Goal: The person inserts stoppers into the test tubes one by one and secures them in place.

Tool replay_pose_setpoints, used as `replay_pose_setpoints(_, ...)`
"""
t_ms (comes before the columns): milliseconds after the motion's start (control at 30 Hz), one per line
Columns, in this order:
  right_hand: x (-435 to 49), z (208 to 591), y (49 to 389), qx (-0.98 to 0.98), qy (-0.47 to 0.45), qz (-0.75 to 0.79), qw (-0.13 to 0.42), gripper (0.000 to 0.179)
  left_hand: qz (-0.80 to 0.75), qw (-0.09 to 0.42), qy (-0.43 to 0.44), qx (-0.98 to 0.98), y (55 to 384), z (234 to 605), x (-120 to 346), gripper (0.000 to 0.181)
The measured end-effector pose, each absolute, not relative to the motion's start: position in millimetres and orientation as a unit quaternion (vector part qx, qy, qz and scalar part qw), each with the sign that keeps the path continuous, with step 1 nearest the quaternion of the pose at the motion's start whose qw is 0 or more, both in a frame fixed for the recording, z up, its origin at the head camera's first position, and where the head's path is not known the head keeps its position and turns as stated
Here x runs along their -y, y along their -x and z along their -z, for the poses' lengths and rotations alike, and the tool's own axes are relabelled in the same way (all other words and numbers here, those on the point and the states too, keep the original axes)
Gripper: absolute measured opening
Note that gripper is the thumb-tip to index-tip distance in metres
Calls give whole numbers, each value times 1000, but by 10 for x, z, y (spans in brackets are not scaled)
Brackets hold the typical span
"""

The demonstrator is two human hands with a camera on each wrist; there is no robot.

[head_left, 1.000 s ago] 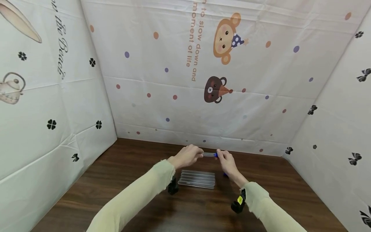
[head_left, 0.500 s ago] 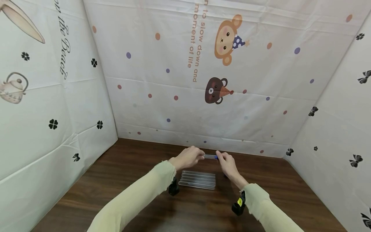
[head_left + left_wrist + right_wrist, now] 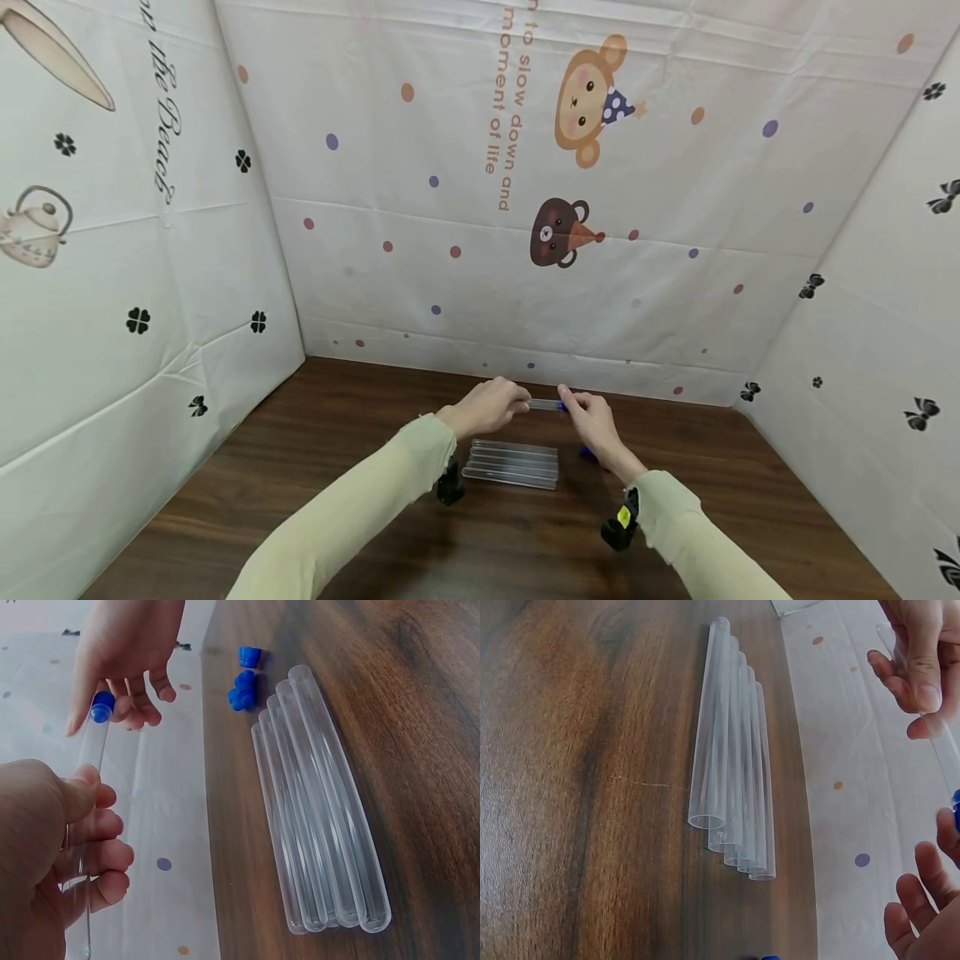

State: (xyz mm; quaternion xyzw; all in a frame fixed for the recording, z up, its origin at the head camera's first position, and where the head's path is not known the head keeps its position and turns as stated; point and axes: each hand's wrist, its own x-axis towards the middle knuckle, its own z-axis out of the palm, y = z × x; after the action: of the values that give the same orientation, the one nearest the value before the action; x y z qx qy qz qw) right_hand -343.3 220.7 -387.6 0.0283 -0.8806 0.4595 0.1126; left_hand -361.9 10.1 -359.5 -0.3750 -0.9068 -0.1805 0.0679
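Observation:
My left hand (image 3: 67,840) grips a clear test tube (image 3: 94,746), fingers and thumb wrapped about it. At the tube's far end sits a blue stopper (image 3: 101,706). There my right hand (image 3: 131,652) has the stopper between thumb and index finger, the thumb stretched along the tube and the other fingers loosely bent. Below the hands, a row of several clear test tubes (image 3: 512,464) lies side by side on the table, without stoppers. Beyond their ends are several loose blue stoppers (image 3: 244,691), mostly hidden under my right wrist in the head view.
The brown wooden table (image 3: 360,517) ends against a pale printed cloth backdrop (image 3: 420,283), with cloth walls at left and right. A black wrist camera (image 3: 618,529) hangs below the right wrist, and another black camera (image 3: 450,483) below the left.
The hands stay almost in place with the tube between them. My right thumb shifts slightly at the stopper. The row of tubes has not moved.

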Motion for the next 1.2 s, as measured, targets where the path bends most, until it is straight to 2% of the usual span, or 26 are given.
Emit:
replay_pose_setpoints(200, -2247, 3842, 3421, 861, -53, -500, 73, 51, 181, 69, 368, 910, 3651, 3613, -71, 25)
replay_pose_setpoints(567, -2203, 3862, 3425, 879, -117, -453, 92, 38, 169, 72, 363, 914, 3659, 3645, -87, 19)
replay_pose_setpoints(933, -2113, 3886, 3428, 870, -87, -472, 116, 44, 158, 98, 367, 911, 3646, 3663, -115, 15)
replay_pose_setpoints(1200, -2054, 3893, 3405, 871, -53, -475, 114, 42, 168, 93, 363, 912, 3646, 3697, -129, 25)
